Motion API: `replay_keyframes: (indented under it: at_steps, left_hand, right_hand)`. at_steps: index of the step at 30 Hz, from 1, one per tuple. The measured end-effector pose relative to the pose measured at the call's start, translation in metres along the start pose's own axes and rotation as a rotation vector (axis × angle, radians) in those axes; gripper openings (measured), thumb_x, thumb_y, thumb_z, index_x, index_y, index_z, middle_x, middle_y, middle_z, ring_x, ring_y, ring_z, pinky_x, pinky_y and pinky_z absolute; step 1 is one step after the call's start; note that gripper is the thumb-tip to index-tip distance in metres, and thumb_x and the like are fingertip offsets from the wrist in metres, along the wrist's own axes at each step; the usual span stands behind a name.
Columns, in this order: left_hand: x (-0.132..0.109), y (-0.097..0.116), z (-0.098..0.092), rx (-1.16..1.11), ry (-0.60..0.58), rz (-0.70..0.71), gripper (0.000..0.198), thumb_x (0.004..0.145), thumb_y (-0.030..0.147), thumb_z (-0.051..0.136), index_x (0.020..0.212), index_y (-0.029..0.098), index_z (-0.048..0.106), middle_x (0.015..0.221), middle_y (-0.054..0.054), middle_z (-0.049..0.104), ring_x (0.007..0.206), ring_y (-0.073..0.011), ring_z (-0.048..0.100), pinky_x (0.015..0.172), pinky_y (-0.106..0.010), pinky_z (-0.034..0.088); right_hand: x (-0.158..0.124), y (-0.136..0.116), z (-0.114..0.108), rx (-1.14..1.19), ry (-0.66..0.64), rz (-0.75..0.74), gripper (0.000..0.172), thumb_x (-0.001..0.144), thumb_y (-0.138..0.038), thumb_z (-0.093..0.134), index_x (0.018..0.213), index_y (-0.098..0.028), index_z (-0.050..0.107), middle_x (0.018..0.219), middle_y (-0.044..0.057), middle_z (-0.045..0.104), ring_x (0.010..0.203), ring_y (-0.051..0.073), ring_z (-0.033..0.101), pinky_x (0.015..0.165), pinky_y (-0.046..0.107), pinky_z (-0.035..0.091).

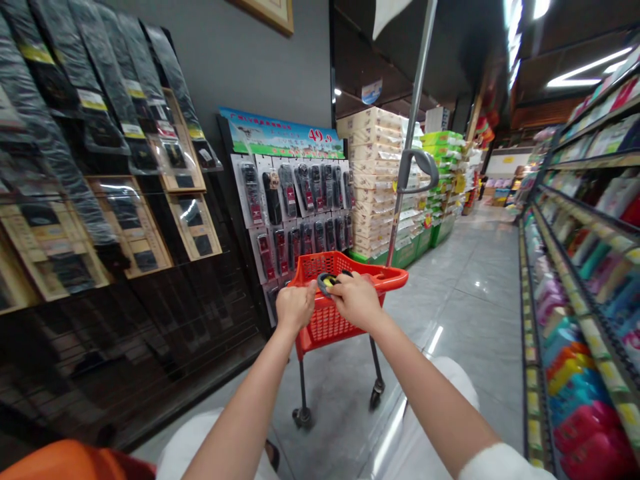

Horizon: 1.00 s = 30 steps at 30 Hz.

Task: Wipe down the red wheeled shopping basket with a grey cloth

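In front of me stands a red plastic shopping cart point(327, 321) with a lattice basket, on dark legs with casters. My left hand point(296, 305) is closed around the near left part of its rim, thumb pointing inward. My right hand point(357, 299) is closed at the near right side of the rim, holding a small grey loop-shaped object with a yellow inner part point(327, 283). This object lies between the two hands, by the left thumb; fingers cover part of it, so its kind is unclear. A metal pole point(413, 100) with a grey looped grip rises from the cart's right side.
Packaged belts point(113, 87) hang on the left wall, with more on a display rack point(300, 193) ahead. Stacked cream boxes point(373, 180) and green cartons point(443, 153) stand beyond. Shelves of folded goods point(585, 280) line the right side of the grey tiled aisle point(475, 293). Something orange point(70, 460) is at lower left.
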<state>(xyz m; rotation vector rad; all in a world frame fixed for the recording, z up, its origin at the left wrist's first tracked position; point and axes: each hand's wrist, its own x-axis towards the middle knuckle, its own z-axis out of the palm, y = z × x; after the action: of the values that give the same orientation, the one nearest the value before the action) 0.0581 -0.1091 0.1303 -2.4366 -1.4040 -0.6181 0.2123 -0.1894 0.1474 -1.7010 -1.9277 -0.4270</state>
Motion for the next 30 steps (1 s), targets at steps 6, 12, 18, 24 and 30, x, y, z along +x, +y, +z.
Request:
replay_keyframes:
  at_steps: [6,12,18,24,30]
  left_hand:
    - [-0.01,-0.018,-0.003,-0.043,-0.025,0.069,0.074,0.098,0.041,0.007,0.073,0.016,0.073,0.077,-0.012,0.073,0.075,-0.0206,0.067,0.067,-0.029,0.038]
    - [-0.011,-0.013,-0.004,-0.063,-0.026,0.028,0.075,0.099,0.04,0.007,0.072,0.017,0.073,0.076,-0.011,0.073,0.075,-0.0204,0.067,0.067,-0.029,0.038]
    - [-0.011,-0.015,-0.005,-0.029,-0.007,0.021,0.078,0.098,0.042,0.004,0.067,0.015,0.07,0.073,-0.013,0.072,0.072,-0.0209,0.067,0.064,-0.03,0.035]
    - [-0.013,-0.02,-0.009,-0.073,-0.016,0.073,0.071,0.097,0.042,0.01,0.064,0.017,0.067,0.075,-0.011,0.073,0.072,-0.0191,0.066,0.064,-0.03,0.034]
    - [-0.014,-0.017,-0.009,-0.115,0.01,0.082,0.072,0.097,0.048,0.012,0.057,0.018,0.064,0.068,-0.009,0.071,0.066,-0.0176,0.064,0.06,-0.029,0.03]
  right_hand:
    - [-0.039,0.059,-0.003,0.069,0.136,0.349,0.027,0.088,-0.028,0.052,0.104,-0.027,0.073,0.107,0.005,0.063,0.087,0.018,0.057,0.075,0.029,0.044]
    - [-0.038,0.027,0.027,-0.061,0.384,0.554,0.034,0.09,-0.023,0.044,0.113,-0.02,0.069,0.111,0.016,0.058,0.095,0.029,0.051,0.074,0.04,0.046]
    - [-0.044,-0.045,0.055,-0.016,0.391,0.172,0.042,0.087,-0.018,0.049,0.126,-0.028,0.061,0.12,0.009,0.059,0.096,0.026,0.049,0.078,0.037,0.048]
    - [-0.062,0.003,0.057,0.017,0.478,0.192,0.04,0.087,-0.017,0.05,0.121,-0.031,0.065,0.12,0.006,0.061,0.105,0.023,0.051,0.09,0.035,0.047]
    - [-0.069,0.083,0.05,0.252,0.657,0.528,0.035,0.088,-0.031,0.047,0.113,-0.021,0.07,0.118,0.012,0.06,0.105,0.023,0.058,0.092,0.037,0.047]
